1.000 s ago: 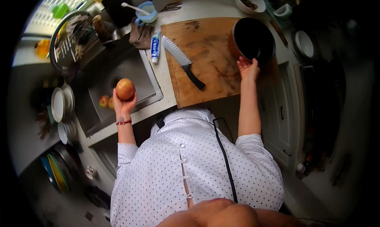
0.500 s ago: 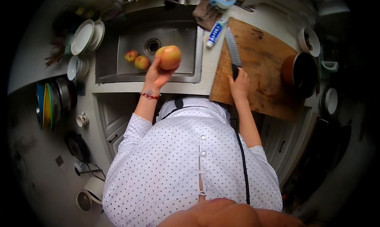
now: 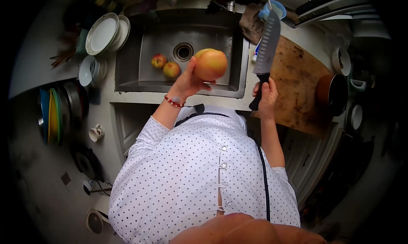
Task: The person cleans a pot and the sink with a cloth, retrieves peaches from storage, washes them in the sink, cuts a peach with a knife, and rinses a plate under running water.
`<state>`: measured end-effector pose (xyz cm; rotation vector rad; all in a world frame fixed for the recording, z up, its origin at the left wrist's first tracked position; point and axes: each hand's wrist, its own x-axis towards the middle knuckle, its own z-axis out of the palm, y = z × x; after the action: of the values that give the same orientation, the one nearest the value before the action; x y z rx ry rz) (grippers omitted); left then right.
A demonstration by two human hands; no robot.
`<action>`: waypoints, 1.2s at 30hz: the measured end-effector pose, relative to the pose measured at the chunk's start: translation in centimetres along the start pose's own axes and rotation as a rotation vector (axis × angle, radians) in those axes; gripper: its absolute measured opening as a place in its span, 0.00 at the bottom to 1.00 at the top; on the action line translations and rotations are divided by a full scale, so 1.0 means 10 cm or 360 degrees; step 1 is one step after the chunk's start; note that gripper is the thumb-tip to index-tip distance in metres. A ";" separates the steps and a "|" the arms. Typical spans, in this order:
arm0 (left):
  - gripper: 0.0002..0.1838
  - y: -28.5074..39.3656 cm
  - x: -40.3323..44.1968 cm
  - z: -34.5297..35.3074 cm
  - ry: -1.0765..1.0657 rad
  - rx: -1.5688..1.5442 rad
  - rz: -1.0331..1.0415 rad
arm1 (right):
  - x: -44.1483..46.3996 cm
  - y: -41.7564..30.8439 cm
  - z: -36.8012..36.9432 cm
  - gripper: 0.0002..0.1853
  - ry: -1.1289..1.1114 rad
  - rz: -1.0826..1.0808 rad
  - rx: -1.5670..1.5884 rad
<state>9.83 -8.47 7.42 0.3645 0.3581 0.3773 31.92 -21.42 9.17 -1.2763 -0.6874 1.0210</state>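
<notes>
My left hand point(image 3: 187, 83) is closed around a large yellow-orange peach point(image 3: 211, 64), held up over the front part of the metal sink point(image 3: 244, 74). Two smaller red-and-yellow fruits point(image 3: 171, 69) lie on the sink floor, left of the drain. In my right hand point(image 3: 267, 96) is a kitchen knife point(image 3: 268, 44), gripped by its black handle. Its broad, dimpled blade points up and away from me, above the left edge of the wooden cutting board point(image 3: 297, 82). Blade and peach are apart.
A dark-brown pot point(image 3: 325, 93) stands at the board's right side. Beyond the knife are a brown cloth point(image 3: 250, 23) and a blue cup point(image 3: 278, 8); a tube point(image 3: 256, 52) is partly hidden by the blade. Plates point(image 3: 102, 35) and bowls point(image 3: 87, 70) stand left of the sink.
My right hand has lifted the knife off the cutting board and raised its blade. The peach stays in my left hand over the sink. The view has shifted slightly.
</notes>
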 end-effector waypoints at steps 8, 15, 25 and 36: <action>0.41 0.28 -0.04 0.08 0.0196 0.0788 0.0482 | 0.15 -0.02 0.44 0.07 -0.0253 0.0441 0.0941; 0.41 0.29 0.03 0.16 0.0304 0.1789 0.1047 | 0.29 0.05 0.63 0.06 -0.0204 0.0670 0.0940; 0.40 0.10 0.09 0.16 0.0570 0.2091 0.1026 | 0.34 0.01 0.82 0.18 -0.0283 0.0769 0.0871; 0.46 0.08 0.07 0.18 0.0233 0.0667 0.0677 | 0.31 -0.08 0.80 0.12 -0.0331 0.0563 0.0893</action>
<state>10.89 -8.01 9.11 0.8319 0.5050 0.7509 26.37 -15.11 11.12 -0.8150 -0.2906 1.5251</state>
